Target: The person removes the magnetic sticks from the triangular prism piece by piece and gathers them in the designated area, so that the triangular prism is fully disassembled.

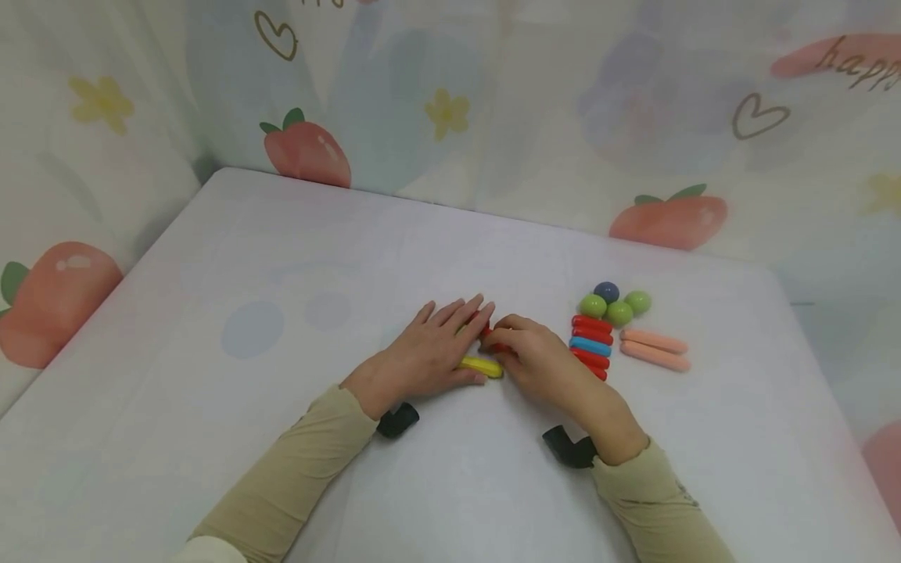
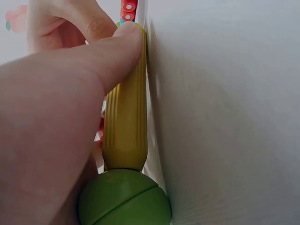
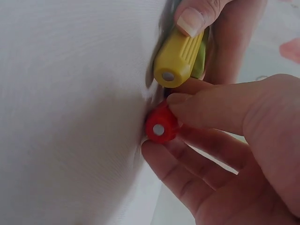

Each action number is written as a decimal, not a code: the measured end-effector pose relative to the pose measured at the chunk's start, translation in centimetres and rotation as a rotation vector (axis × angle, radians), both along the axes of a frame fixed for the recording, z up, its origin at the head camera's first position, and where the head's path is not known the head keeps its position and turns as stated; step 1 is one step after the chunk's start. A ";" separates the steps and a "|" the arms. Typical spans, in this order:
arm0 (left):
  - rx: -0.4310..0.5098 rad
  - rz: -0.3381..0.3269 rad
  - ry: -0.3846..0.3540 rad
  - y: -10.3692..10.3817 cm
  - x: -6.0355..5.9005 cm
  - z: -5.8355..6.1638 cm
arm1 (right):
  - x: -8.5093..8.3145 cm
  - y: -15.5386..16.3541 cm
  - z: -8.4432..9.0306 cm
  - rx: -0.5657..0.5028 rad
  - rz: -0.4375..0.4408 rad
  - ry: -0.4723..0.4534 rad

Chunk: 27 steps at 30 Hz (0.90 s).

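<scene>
My left hand (image 1: 457, 344) lies flat on the white table (image 1: 281, 258) with its fingers straight. Its thumb (image 2: 98, 56) presses along a yellow ribbed stick (image 2: 125, 117), which has a green ball (image 2: 124, 199) at its near end. My right hand (image 1: 519, 346) pinches a short red stick (image 3: 160, 124) between thumb and fingers, right beside the end of the yellow stick (image 3: 177, 60). In the head view the yellow stick (image 1: 482, 366) shows between both hands, and most of the red stick is hidden by the fingers.
To the right of my right hand lies a stack of red sticks with one blue stick (image 1: 591, 346). Behind it are three green balls (image 1: 619, 311) and a dark blue ball (image 1: 606, 292). Two pink sticks (image 1: 655, 350) lie further right. Patterned curtains hang along the table's far and left edges.
</scene>
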<state>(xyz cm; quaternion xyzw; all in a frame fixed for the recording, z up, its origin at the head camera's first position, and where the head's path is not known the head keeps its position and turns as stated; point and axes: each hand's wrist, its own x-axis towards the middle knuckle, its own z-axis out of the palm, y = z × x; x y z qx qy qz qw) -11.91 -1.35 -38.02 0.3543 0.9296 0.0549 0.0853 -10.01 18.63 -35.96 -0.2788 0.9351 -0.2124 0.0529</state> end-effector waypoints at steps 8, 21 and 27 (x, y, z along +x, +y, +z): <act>-0.008 0.002 0.001 0.0 0.0 -0.1 | 0.1 0.2 0.1 0.039 0.018 0.016; 0.014 0.011 0.002 0.2 0.0 0.1 | 0.3 2.0 2.2 0.056 -0.070 0.055; 0.015 0.018 -0.011 0.2 0.0 0.2 | 0.8 2.6 3.5 0.038 -0.156 -0.011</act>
